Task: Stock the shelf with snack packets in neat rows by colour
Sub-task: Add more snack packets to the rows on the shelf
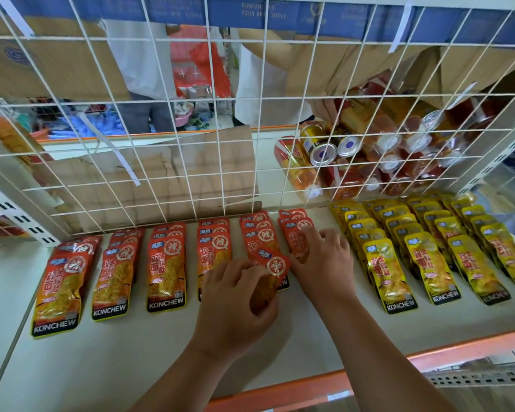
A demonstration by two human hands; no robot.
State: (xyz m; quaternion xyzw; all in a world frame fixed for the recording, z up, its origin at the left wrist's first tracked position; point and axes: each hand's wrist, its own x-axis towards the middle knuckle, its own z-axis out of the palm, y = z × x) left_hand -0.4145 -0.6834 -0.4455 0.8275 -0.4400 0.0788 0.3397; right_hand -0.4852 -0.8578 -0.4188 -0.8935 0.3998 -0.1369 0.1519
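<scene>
on the pale white shelf board [125, 361] that fills the lower part of the frame, red foil snack packets [166, 270] lie flat in overlapping rows running from the lower left toward the centre, each front packet showing a black "konchew" band. to the right of centre, yellow foil snack packets [425, 264] of the same make lie in their own rows, reaching to the right edge. the left hand [235, 295], just below the centre, has its fingers curled round one loose red packet [273, 266], which sits tilted over the front of the fifth red row from the left. the right hand [323, 263], just beside it, has its fingers spread and slightly bent, with the fingertips [308, 231] resting on the last red row, next to the first yellow row. a white wire grid panel [191, 138] stands behind the rows across the upper frame. through it, flattened brown cardboard [167, 171] lies at centre and gold and red drink cans [327, 150] are heaped at the upper right. an orange edge strip [309, 385] runs along the shelf front at the lower right.
</scene>
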